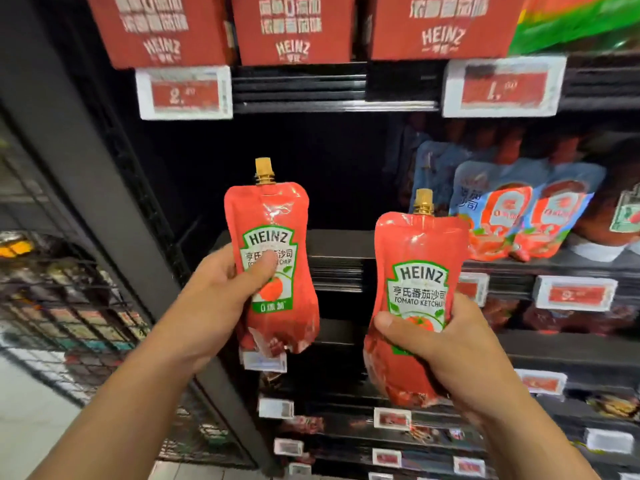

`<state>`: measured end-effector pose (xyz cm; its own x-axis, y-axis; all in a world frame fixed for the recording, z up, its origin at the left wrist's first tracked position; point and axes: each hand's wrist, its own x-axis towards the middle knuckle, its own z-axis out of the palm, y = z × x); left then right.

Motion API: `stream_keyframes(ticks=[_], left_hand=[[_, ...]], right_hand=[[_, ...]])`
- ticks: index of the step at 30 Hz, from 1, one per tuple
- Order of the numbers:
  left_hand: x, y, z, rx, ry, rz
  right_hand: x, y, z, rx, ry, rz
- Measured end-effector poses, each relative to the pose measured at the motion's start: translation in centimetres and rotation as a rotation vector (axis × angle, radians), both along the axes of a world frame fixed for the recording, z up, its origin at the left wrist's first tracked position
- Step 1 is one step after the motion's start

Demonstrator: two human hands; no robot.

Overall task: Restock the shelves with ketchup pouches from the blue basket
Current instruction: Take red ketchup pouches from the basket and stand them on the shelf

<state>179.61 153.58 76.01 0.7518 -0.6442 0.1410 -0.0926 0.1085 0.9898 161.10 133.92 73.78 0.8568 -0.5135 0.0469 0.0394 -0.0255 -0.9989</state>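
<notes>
Head view: both hands grip upright ketchup pouches, spouts up; left hand (221, 289) holds the left pouch (272, 258), right hand (446, 341) the right pouch (415, 299); the empty shelf bay (339, 244) lies straight ahead beyond them, nearer the left pouch.

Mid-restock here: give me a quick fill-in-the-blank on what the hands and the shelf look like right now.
1. Each hand holds one red ketchup pouch, so the pouches in hand number ____.
2. The left hand grips the left pouch, which is held ____ than the right pouch in the right hand.
3. Both pouch caps are coloured ____.
4. The shelf bay behind the pouches is ____.

Missing: two; higher; gold; empty
</notes>
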Motion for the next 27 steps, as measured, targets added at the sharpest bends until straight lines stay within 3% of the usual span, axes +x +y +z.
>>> stream_keyframes(ticks=[6, 14, 16, 19, 23, 27], left_hand=[[4.1, -3.7, 3.9, 0.067, -0.114, 0.025], [13.0, -8.6, 6.4, -0.011, 0.044, 0.045], [14.9, -10.0, 6.4, 0.023, -0.032, 0.128], [16.3, -12.3, 5.2, 0.002, -0.317, 0.402], [17.7, -13.7, 2.8, -0.228, -0.401, 0.475], [19.2, -13.8, 1.3, -0.266, -0.436, 0.494]], right_hand=[[3.5, -2.3, 2.7, -0.028, -0.064, 0.059], [10.4, -2.4, 5.0, 0.065, -0.066, -0.072], [12.2, -2.6, 5.2, 0.044, -0.036, -0.127], [14.3, -2.8, 5.4, 0.036, -0.013, -0.185], [17.0, -4.0, 5.4, 0.060, -0.060, -0.252], [20.5, -5.0, 6.5, -0.005, -0.081, -0.183]])
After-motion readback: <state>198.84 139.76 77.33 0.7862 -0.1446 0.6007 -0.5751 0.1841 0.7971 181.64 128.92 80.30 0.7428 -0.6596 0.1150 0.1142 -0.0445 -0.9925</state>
